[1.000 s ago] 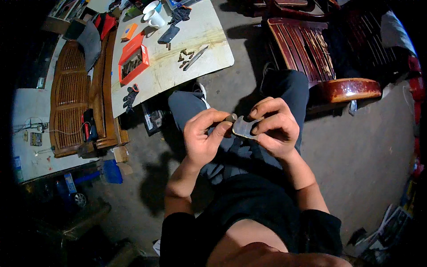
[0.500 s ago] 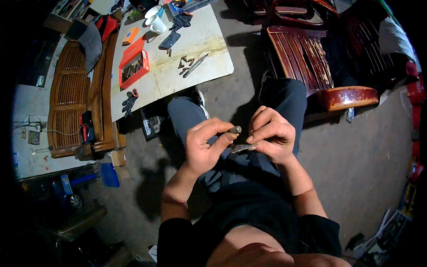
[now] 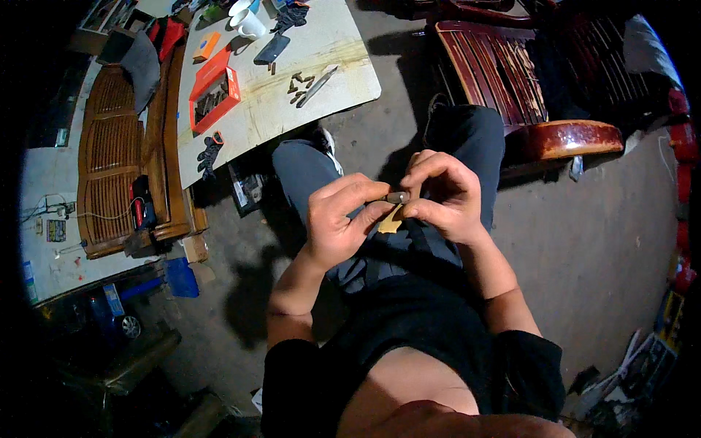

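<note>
Above my lap, my left hand (image 3: 342, 217) pinches a short dark cylinder with a pale round end (image 3: 396, 197) between thumb and fingers. Facing it, my right hand (image 3: 447, 196) is closed in a pinch on a small flat yellowish piece (image 3: 389, 222), which widens toward a ragged lower edge. The cylinder's pale end meets the fingers of my right hand. Where the flat piece runs up between those fingers it is hidden, and I cannot tell whether it touches the cylinder.
Ahead on the left, a pale table (image 3: 328, 62) bears an open red box (image 3: 214, 101) of dark brown pieces, several loose brown pieces (image 3: 298, 86), a knife-like tool (image 3: 317, 86), a phone (image 3: 272, 48), a mug (image 3: 248, 25) and a glove (image 3: 210, 155). A slatted wooden chair (image 3: 489, 73) stands right.
Both hands have moved slightly up in the view and closer together. The flat piece has turned, its dark thin look becoming a bright yellowish face. The cylinder now reaches the right fingers.
</note>
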`<state>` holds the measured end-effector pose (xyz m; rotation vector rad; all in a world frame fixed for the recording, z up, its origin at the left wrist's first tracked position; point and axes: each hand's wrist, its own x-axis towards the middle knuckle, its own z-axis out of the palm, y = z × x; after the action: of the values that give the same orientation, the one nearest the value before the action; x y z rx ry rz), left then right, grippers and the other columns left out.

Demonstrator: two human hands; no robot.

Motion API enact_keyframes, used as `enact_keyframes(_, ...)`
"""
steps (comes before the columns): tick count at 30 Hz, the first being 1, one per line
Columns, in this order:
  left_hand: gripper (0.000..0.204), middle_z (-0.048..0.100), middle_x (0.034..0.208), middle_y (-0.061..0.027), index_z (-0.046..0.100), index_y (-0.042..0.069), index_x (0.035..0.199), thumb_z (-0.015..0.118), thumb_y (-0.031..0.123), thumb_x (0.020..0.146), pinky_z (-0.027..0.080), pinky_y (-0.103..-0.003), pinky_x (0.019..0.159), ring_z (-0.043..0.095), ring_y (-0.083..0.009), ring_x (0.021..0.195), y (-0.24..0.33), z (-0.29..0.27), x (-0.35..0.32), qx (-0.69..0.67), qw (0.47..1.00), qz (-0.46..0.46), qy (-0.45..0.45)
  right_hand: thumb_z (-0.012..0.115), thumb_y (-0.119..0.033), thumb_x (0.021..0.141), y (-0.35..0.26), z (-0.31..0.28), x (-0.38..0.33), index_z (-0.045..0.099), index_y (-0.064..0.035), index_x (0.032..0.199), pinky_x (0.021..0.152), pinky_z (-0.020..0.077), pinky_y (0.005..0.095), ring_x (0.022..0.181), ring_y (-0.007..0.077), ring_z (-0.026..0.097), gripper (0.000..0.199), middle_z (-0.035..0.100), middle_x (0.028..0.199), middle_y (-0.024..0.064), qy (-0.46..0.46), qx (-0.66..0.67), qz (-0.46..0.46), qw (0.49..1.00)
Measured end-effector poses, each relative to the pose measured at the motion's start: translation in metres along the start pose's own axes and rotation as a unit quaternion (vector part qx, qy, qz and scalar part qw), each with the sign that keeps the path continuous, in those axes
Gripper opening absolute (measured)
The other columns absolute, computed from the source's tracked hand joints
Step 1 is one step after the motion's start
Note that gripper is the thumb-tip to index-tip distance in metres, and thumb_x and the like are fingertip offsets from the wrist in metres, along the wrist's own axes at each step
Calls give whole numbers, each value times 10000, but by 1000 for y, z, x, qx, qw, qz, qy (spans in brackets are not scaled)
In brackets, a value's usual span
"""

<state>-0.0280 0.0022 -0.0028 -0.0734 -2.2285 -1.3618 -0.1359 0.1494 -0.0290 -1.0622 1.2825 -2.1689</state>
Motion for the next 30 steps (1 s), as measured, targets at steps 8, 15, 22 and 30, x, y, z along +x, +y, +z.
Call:
enact_keyframes(8,173,631,757,-147,644,-53,881,704,-59,720,493,-331,565,622,-282,642,2,-5,1,150,979,135,-11,727,-77,823,-1,9,-7,688,2,915,698,461,246,797,117,568,128,611,882,55,13,76,94,993)
enact_keyframes(15,203,625,755,-149,645,-51,898,692,-74,702,494,-325,561,621,-277,642,-5,1,-7,123,988,90,29,705,-97,853,0,15,-10,659,5,956,718,463,237,804,101,575,152,596,884,45,21,53,75,996)
enact_keyframes(22,208,623,744,-141,646,-54,900,693,-75,698,497,-325,564,618,-276,636,-7,3,-5,146,977,140,62,668,-113,886,-3,20,-10,662,9,991,755,469,244,830,93,579,161,614,870,30,40,60,101,992)
enact_keyframes(30,199,612,735,-137,642,-61,897,679,-69,701,509,-329,570,619,-277,636,-18,1,-7,243,944,213,62,667,-133,890,-9,18,-8,660,18,1028,834,477,261,892,108,599,204,664,964,61,56,132,232,962)
